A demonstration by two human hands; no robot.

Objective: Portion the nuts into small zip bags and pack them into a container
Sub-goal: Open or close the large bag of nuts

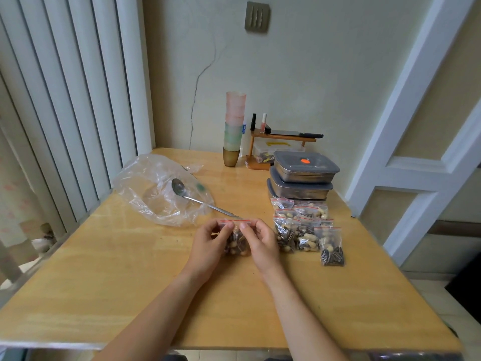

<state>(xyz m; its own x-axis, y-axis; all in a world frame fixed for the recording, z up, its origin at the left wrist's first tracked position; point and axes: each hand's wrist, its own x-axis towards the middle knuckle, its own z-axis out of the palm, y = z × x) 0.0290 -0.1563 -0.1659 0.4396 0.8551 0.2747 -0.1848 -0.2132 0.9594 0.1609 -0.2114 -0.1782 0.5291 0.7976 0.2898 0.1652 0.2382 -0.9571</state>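
Observation:
A small zip bag (pixel 236 243) filled with peanuts and dark seeds stands upright on the wooden table (pixel 109 269), its red-striped top held between both hands. My left hand (pixel 209 244) pinches the left part of the seal and my right hand (pixel 260 243) pinches the right part. Several filled zip bags (pixel 304 227) lie in a cluster to the right. Behind them stand three stacked metal containers (pixel 303 178) with grey lids. A long metal spoon (pixel 200 200) lies across a large, nearly flat clear plastic bag (pixel 156 194).
A tall stack of pastel cups (pixel 234 128) stands at the back by the wall. Beside it a small wooden shelf (pixel 281 145) carries cosmetics and a phone. The table's right edge lies close behind the bag cluster.

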